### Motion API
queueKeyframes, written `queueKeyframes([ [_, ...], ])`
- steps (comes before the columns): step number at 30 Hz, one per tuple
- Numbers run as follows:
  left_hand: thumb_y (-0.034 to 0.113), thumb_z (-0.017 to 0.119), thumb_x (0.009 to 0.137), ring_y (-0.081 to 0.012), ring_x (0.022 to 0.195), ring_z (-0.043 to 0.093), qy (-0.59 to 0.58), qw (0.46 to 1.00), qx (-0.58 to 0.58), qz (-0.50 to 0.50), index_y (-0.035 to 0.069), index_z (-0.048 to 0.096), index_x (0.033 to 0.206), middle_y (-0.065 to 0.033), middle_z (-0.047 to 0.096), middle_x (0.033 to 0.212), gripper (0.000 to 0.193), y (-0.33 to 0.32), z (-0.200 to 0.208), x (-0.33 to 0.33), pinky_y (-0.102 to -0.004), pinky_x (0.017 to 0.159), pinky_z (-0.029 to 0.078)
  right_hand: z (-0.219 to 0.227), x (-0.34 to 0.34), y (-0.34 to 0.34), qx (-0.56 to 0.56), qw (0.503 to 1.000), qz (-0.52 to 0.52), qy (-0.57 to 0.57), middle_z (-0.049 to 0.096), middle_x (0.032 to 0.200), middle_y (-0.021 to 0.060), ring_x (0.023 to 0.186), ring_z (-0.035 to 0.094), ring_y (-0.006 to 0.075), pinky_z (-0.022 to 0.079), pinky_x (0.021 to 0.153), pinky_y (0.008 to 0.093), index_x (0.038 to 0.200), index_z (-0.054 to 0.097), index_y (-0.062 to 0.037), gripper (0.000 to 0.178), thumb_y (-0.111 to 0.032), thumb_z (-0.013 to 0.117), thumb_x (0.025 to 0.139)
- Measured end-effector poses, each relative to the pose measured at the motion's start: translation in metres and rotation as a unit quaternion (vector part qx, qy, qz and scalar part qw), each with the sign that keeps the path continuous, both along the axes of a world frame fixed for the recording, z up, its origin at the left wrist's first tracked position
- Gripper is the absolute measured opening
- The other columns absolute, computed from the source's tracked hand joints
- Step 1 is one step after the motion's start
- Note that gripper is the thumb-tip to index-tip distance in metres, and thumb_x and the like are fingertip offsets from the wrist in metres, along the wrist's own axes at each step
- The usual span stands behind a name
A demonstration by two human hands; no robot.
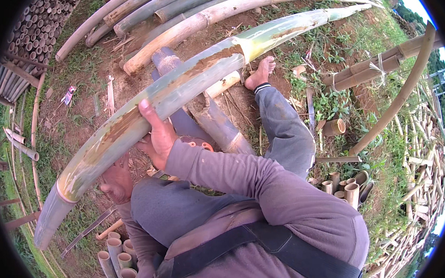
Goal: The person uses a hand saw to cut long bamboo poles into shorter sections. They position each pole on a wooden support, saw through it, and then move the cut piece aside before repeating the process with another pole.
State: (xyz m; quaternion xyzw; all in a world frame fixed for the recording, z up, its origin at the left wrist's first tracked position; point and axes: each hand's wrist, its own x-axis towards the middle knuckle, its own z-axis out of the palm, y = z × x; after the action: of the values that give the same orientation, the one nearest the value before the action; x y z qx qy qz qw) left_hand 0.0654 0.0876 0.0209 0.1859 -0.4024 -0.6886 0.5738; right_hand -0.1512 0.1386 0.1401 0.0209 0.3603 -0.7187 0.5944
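Note:
A long, thick green bamboo pole (180, 81), with brown patches and pale joints, slants across in front of me from lower left to upper right. My right hand (160, 135) grips its lower edge, the thumb lying over the top. Lower down, my left hand (117, 183) is closed against the pole's underside, its fingers mostly hidden behind it. Beneath the pole, thick bamboo pieces (218, 118) lie crossed on the ground. Near my right wrist shows an orange handle-like piece (200, 144), partly covered by my sleeve.
Several long bamboo poles (198, 19) lie at the back. Short cut bamboo tubes (351, 193) stand at right, and more tubes (125, 260) at lower left beside a long thin blade (89, 231). A tied bamboo rail (372, 69) is at right. My bare foot (261, 73) rests ahead.

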Motion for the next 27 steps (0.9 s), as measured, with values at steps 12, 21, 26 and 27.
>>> queueKeyframes([
  [12,0.068,0.046,0.095,-0.0501,0.144,0.050,-0.075,0.854,0.091,0.507,0.006,0.043,0.159,-0.0294,0.052,0.154,0.090,-0.022,0.045,0.249,-0.0697,0.123,0.036,-0.065,-0.358,0.080,-0.064,0.961,-0.251,0.097,0.040,0.169,0.0205,0.155,0.036,0.0462,0.031,0.123,0.0736,0.168,0.033,-0.0113,0.111,-0.075,0.073,0.087],
  [21,0.083,0.087,0.062,-0.0408,0.159,0.031,0.055,0.972,0.221,0.057,0.011,0.023,0.171,-0.0175,0.022,0.177,0.145,0.016,-0.058,0.114,-0.0677,0.127,0.027,-0.082,-0.131,-0.037,0.027,0.987,-0.156,0.040,0.063,0.144,0.0159,0.136,0.057,0.0406,0.038,0.120,0.0665,0.143,0.058,-0.0117,0.070,-0.054,0.073,0.089],
  [26,0.086,0.078,0.073,-0.0399,0.148,0.046,0.059,0.953,0.159,0.252,0.013,0.037,0.164,-0.0154,0.045,0.164,0.123,-0.074,-0.020,0.039,-0.0694,0.118,0.039,-0.072,0.020,-0.047,0.052,0.970,0.201,-0.126,0.062,0.141,0.0170,0.133,0.060,0.0368,0.046,0.119,0.0563,0.146,0.052,-0.0057,0.074,-0.039,0.086,0.090],
  [27,0.082,0.074,0.080,-0.0410,0.146,0.048,0.042,0.942,0.161,0.293,0.014,0.039,0.162,-0.0159,0.048,0.160,0.112,-0.094,-0.013,0.060,-0.0706,0.117,0.040,-0.072,0.014,-0.038,0.003,0.958,0.286,0.016,0.064,0.139,0.0170,0.129,0.063,0.0365,0.047,0.118,0.0540,0.145,0.054,-0.0045,0.072,-0.038,0.087,0.090],
])
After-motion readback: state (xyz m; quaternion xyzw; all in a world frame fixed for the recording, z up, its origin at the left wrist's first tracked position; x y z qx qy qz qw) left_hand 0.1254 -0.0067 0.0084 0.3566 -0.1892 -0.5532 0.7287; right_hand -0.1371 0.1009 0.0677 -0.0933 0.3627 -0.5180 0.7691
